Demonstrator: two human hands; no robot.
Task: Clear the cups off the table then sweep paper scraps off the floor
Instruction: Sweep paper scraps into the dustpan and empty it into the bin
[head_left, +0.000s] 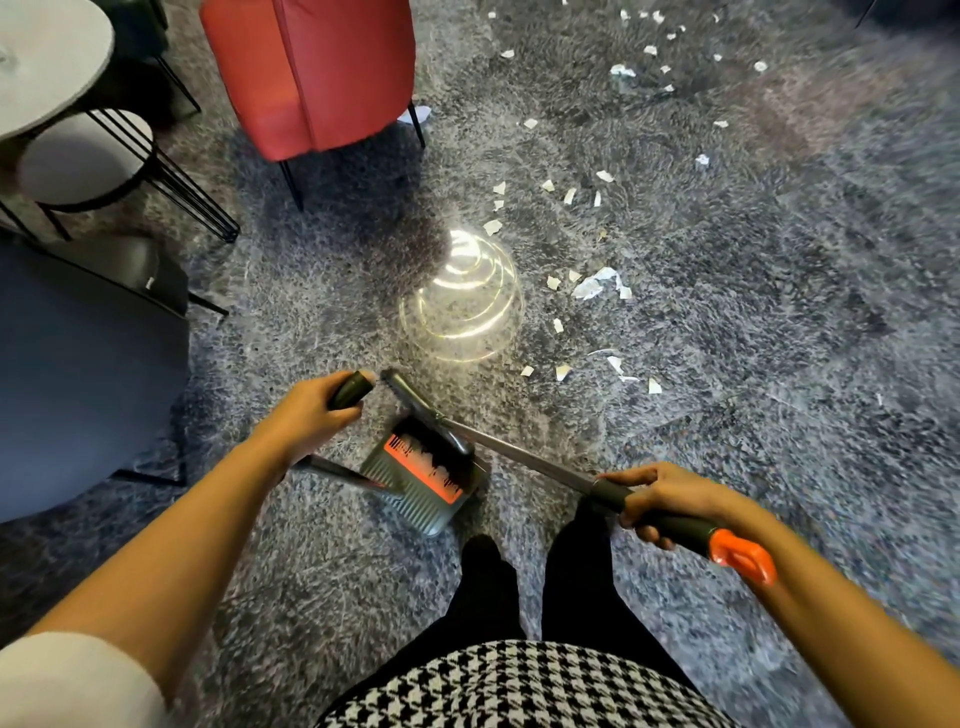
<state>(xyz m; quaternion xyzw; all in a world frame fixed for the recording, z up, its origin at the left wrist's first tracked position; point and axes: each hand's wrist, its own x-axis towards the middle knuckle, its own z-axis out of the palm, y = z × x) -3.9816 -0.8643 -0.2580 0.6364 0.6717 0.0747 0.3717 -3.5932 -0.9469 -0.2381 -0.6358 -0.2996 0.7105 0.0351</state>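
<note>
Several white paper scraps (597, 286) lie scattered over the speckled grey floor (753, 364), from the middle out to the far right. My left hand (311, 410) grips the dark top of the dustpan handle. The grey dustpan (421, 483) with an orange lip sits on the floor just ahead of my feet. My right hand (665, 499) grips the broom handle (675, 519) near its orange end. The broom head (426, 415) rests over the dustpan's mouth. No cups are in view.
A red chair (311, 73) on thin black legs stands at the top. A dark round table (78, 374) is at the left, with a pale round table (47, 57) and wire-legged stool (88, 161) behind it. A bright light reflection (462, 296) shines on the floor.
</note>
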